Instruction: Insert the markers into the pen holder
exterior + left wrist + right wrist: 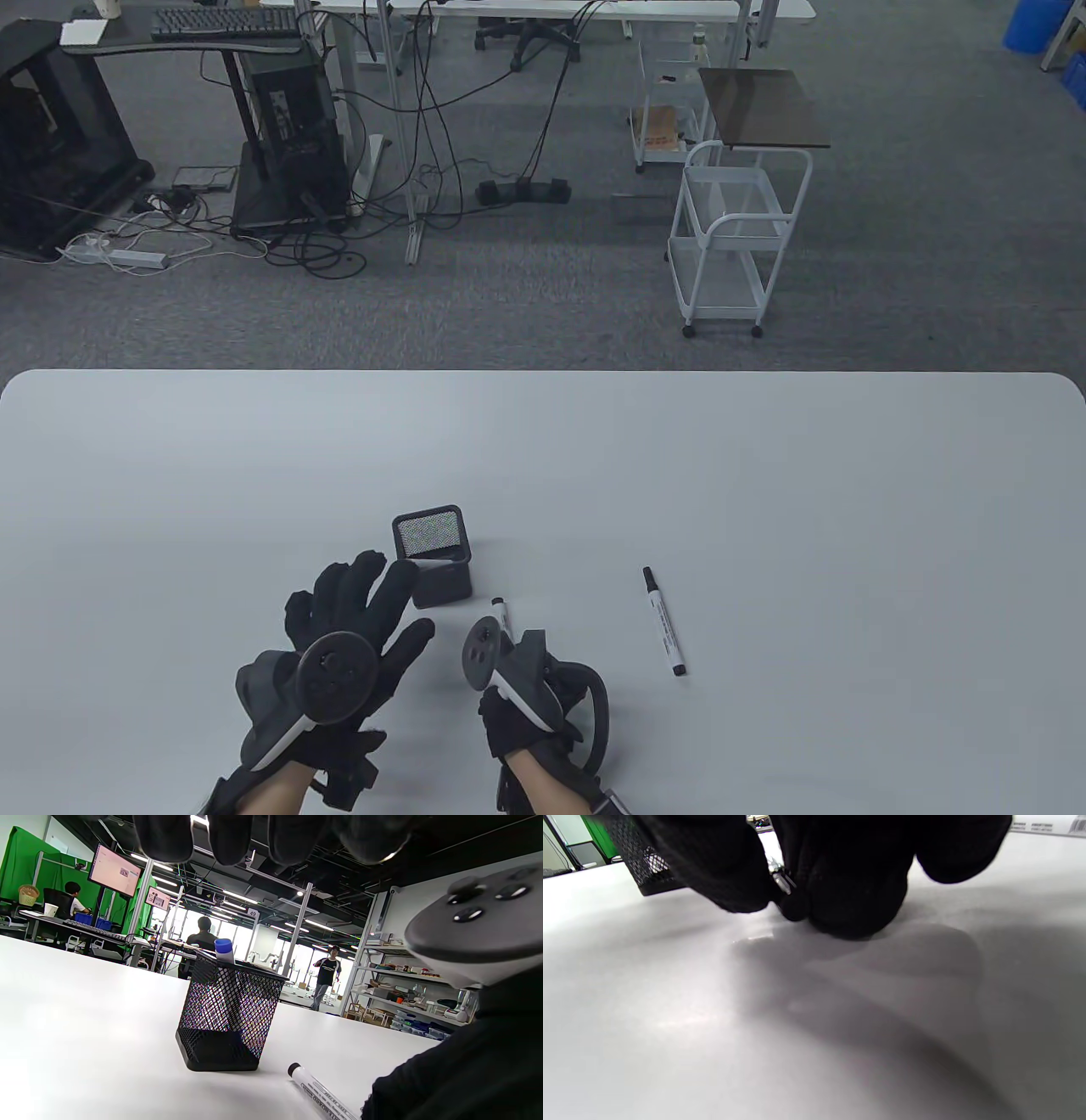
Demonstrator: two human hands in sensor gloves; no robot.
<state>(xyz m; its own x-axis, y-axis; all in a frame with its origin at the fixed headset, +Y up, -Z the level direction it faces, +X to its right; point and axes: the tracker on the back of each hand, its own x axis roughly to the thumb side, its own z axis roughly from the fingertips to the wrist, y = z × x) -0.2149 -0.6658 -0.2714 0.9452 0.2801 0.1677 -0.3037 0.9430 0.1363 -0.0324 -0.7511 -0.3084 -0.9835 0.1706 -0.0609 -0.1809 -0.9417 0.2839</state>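
A black mesh pen holder (431, 556) stands upright on the white table (764, 475); it also shows in the left wrist view (231, 1014). My left hand (365, 607) is open with fingers spread, just left of the holder and holding nothing. My right hand (509, 645) is curled down on the table in front of the holder. Its fingers (848, 895) close around the near end of a white marker (501, 615) that lies on the table (318, 1092). A second marker (663, 622) lies loose to the right, seen at the top right of the right wrist view (1043, 825).
The table's far edge (543, 373) is well behind the holder. Beyond it on the floor stand a white wire cart (730, 238) and desks with cables.
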